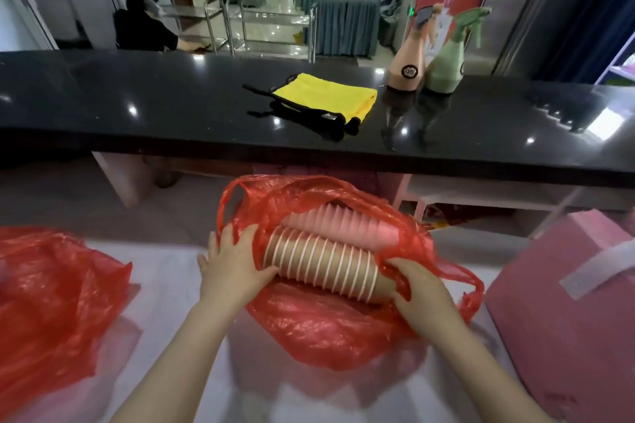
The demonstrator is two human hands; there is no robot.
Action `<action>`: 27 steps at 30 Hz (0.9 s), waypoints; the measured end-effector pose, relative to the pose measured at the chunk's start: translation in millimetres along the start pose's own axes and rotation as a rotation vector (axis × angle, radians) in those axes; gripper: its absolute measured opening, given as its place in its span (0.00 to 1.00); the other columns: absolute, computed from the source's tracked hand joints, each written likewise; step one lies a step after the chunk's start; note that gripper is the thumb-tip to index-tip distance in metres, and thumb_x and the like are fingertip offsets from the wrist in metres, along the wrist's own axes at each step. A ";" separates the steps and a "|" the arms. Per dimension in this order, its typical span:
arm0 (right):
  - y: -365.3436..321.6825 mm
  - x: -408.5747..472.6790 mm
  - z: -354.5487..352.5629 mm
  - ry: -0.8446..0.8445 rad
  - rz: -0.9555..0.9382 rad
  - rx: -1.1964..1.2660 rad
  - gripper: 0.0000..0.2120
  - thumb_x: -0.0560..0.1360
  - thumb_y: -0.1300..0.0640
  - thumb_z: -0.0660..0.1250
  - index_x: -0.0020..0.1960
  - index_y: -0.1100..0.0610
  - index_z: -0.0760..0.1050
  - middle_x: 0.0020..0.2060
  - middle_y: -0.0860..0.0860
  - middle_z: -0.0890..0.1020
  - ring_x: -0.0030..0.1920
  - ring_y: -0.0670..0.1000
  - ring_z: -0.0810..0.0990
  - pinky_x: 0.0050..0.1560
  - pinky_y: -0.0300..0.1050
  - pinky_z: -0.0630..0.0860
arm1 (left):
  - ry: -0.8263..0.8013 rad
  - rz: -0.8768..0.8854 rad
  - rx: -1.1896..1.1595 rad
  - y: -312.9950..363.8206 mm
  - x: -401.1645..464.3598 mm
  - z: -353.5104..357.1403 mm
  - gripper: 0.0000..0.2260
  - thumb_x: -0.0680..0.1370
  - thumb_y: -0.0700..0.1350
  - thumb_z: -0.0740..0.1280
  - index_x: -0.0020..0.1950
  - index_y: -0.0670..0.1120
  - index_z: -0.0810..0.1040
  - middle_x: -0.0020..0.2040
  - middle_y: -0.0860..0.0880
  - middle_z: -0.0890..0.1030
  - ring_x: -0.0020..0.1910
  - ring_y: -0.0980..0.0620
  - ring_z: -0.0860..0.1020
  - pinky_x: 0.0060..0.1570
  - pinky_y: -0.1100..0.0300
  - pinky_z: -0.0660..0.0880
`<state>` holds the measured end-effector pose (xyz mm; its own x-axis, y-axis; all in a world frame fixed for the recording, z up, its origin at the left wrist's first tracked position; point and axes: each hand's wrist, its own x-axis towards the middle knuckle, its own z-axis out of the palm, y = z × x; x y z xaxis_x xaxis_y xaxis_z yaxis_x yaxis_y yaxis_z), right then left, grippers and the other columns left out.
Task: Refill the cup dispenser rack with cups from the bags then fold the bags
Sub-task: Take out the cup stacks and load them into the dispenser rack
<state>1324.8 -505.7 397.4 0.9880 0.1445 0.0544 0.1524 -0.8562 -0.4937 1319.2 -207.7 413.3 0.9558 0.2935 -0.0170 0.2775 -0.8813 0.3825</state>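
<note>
Surface: white desk [178,285] in the foreground, with a black counter [171,106] beyond and above its far edge.
Open bag: red plastic bag [326,330] lying near the middle of the desk, mouth spread upward, two sleeves of cups exposed inside.
Near sleeve: brown cup stack [323,263] lying on its side, long axis running left to right across the desk and slanting toward the near right; wide rim end at the left, narrow base end at the right.
Far sleeve: pink cup stack [347,221] lying parallel, just beyond the brown one and touching it.
Left hand [230,268]: fingers spread and laid over the bag's edge at the rim end of the brown stack, thumb against the stack; pressing rather than clenched.
Right hand [419,285]: fingers curled round the base end of the brown stack, with red plastic caught under them.
Key relation: the brown stack lies between the two hands, one hand at each end, neither nearer; a lift would likely go upward and toward the near edge, out of the bag's mouth.
Risk (judgement): plastic trapped under the right hand may drag the bag along.
Second bag: another red bag [51,302] at the left edge, crumpled, contents not visible.
Right edge: pink box [567,312].
Dispenser rack: not in view.
Progress (judgement): unpacking stage; folding not yet begun.
</note>
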 end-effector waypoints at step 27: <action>85.7 -43.7 18.2 0.597 -0.192 -0.237 0.10 0.72 0.56 0.65 0.53 0.57 0.77 0.52 0.57 0.78 0.51 0.61 0.78 0.52 0.58 0.78 | 0.002 0.034 0.222 7.1 29.6 8.7 0.36 0.67 0.55 0.72 0.72 0.55 0.63 0.71 0.46 0.63 0.67 0.36 0.62 0.67 0.42 0.64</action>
<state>1294.2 -576.3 336.9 0.7767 0.0643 0.6266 0.2607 -0.9384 -0.2269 1350.3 -208.5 407.4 0.9648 0.2630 -0.0060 0.2601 -0.9505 0.1697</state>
